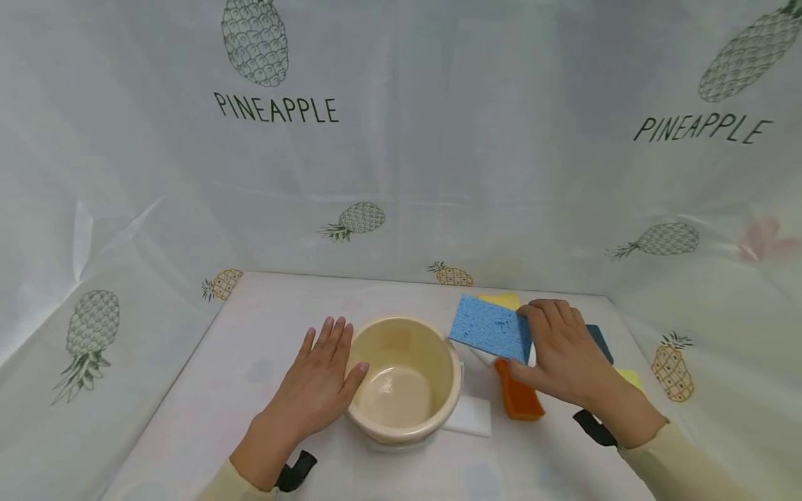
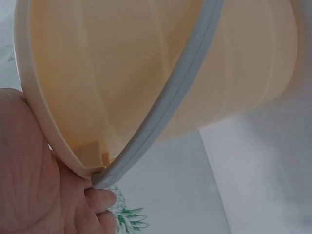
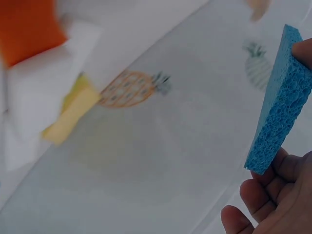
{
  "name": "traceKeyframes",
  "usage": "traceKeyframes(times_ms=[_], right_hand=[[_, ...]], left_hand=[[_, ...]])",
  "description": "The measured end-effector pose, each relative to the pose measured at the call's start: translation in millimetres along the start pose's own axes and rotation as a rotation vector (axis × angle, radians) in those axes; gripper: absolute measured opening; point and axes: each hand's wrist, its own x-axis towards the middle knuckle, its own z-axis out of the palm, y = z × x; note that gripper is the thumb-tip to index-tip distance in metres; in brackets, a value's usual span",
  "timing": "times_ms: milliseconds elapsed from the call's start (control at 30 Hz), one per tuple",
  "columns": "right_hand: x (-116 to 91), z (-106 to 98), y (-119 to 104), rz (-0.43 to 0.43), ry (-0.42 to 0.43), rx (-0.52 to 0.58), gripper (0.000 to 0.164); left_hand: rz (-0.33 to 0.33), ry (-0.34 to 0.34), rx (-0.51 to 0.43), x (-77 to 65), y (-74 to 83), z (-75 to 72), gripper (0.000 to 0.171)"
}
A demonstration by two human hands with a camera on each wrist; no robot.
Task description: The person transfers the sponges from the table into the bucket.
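Observation:
A cream bucket (image 1: 401,341) stands upright on the table, its mouth facing up. Its grey handle (image 2: 161,107) crosses the left wrist view. My left hand (image 1: 321,386) lies at the bucket's left side with fingers straight, the thumb over the rim. In the left wrist view, its fingertips show beside the handle's end. To the right of the bucket, my right hand (image 1: 560,355) pinches a blue sponge (image 1: 491,327) between thumb and fingers, raised above the table. The sponge (image 3: 280,105) appears edge-on in the right wrist view.
Below the right hand lies an orange wavy-edged sponge (image 1: 521,400). A white flat piece (image 1: 473,416) lies against the bucket's right side. Yellow pieces (image 1: 501,299) and a dark blue-green piece (image 1: 599,343) lie farther right. A pineapple-print sheet (image 1: 438,153) hangs behind the table.

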Motion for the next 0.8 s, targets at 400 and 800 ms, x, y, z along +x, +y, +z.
traceKeyframes(times_ms=[400,800], right_hand=[[51,19,-70,-0.186,-0.082,0.114,0.06],[61,48,-101,-0.325,-0.201,0.097,0.059]], left_hand=[[-0.037,0.005,0.035,0.2,2.1,-1.2,0.076],[-0.041,-0.006,0.004,-0.8,1.6,0.7,0.076]])
